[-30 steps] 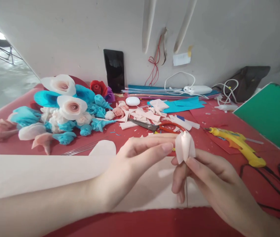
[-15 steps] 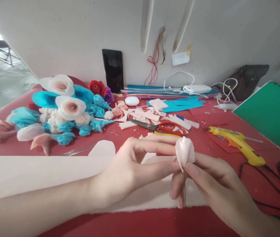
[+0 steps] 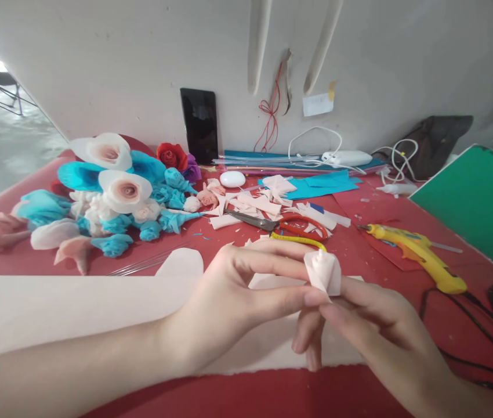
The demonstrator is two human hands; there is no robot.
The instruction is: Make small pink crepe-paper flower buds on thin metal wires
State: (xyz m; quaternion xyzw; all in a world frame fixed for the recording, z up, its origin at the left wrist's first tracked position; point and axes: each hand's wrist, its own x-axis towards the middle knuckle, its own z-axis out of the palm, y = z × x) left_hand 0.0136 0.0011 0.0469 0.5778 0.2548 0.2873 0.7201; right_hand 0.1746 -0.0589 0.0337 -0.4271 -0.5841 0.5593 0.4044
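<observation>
A small pale pink paper rosebud (image 3: 323, 270) is pinched between both hands, right of the middle. My left hand (image 3: 255, 284) comes from the left, its thumb and fingertips closed on the bud's left side and base. From the right, my right hand (image 3: 372, 319) grips the bud's base with its thumb, its fingers curled behind and below. The stem under the bud is hidden by the fingers. Beneath both hands lies a large pale pink paper sheet (image 3: 76, 313). A loose pink petal piece (image 3: 181, 263) lies at its far edge.
Scissors (image 3: 281, 223) and paper scraps (image 3: 255, 203) lie beyond the hands. A yellow glue gun (image 3: 420, 249) with a black cord is at right, near a green board (image 3: 481, 203). Paper flowers (image 3: 124, 190) are heaped at left beside thin wires (image 3: 142, 261). A phone (image 3: 199, 125) leans on the wall.
The bud has tilted towards me and dropped slightly, showing more of its top. Both thumbs have shifted at its base, and the stem that showed below is now hidden.
</observation>
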